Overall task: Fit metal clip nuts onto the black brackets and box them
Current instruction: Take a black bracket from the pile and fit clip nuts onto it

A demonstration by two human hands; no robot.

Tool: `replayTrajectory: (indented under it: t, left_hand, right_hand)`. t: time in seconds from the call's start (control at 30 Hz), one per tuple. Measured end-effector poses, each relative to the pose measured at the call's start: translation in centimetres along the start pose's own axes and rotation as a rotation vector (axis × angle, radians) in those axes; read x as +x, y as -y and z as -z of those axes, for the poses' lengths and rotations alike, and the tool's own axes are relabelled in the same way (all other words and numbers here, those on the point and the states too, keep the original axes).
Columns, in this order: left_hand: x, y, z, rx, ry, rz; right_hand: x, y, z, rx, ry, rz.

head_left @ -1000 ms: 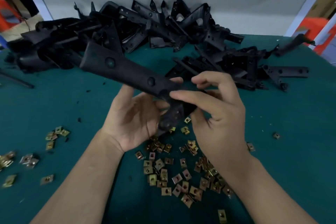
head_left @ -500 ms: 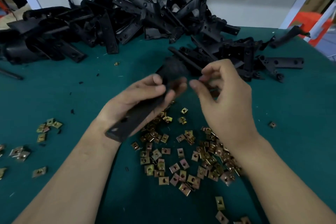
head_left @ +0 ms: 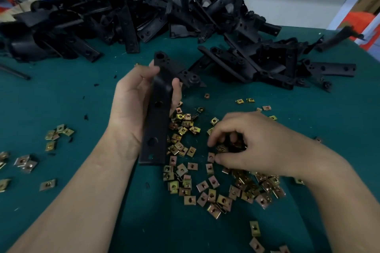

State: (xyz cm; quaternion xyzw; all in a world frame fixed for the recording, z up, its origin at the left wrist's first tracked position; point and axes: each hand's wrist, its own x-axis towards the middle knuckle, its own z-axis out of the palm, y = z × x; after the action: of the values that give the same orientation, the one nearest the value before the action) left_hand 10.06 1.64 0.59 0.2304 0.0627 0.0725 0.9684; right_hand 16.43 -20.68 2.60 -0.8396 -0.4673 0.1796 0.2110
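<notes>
My left hand (head_left: 131, 100) grips a long black bracket (head_left: 157, 117) around its upper part, holding it nearly upright above the green table, its lower end near the table. My right hand (head_left: 253, 146) is down on the scattered brass-coloured clip nuts (head_left: 193, 189), fingers curled over the pile, thumb and fingertips closing around a clip nut (head_left: 222, 148). Whether that nut is lifted I cannot tell.
A large heap of black brackets (head_left: 144, 12) fills the back of the table, with a second heap (head_left: 267, 61) at the back right. Small groups of clip nuts (head_left: 55, 135) lie at the left. The green table (head_left: 61, 92) shows between them. No box is in view.
The left hand turned the bracket from slanting to nearly upright. The right hand left the bracket and dropped down and right onto the clip nuts.
</notes>
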Motion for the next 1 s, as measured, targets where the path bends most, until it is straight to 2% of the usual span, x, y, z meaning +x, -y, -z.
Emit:
replayTrajectory:
  t: [0.17,0.23,0.37,0.47,0.7,0.87,1.0]
  left_hand:
    - [0.2,0.4,-0.4,0.02,-0.12,-0.02]
    - [0.3,0.6,-0.3,0.078,-0.084,-0.022]
    - [0.0,0.7,-0.2,0.153,-0.003,0.023]
    - [0.0,0.7,-0.1,0.178,0.063,0.051]
    - [0.0,0.7,0.1,0.204,0.132,0.076]
    - [0.0,0.8,0.1,0.201,0.143,0.069]
    - [0.0,0.7,0.1,0.215,0.154,0.071]
  right_hand:
    - [0.5,0.6,-0.6,-0.034,0.012,0.031]
    - [0.5,0.7,-0.8,-0.006,-0.021,0.03]
    - [0.4,1.0,-0.8,0.2,-0.069,0.016]
    - [0.5,1.1,-0.8,0.223,-0.054,-0.002]
    - [0.5,0.9,-0.8,0.087,-0.043,-0.003]
    - [0.2,1.4,-0.5,0.055,0.114,0.049]
    - [0.2,1.7,-0.7,0.064,0.112,0.023]
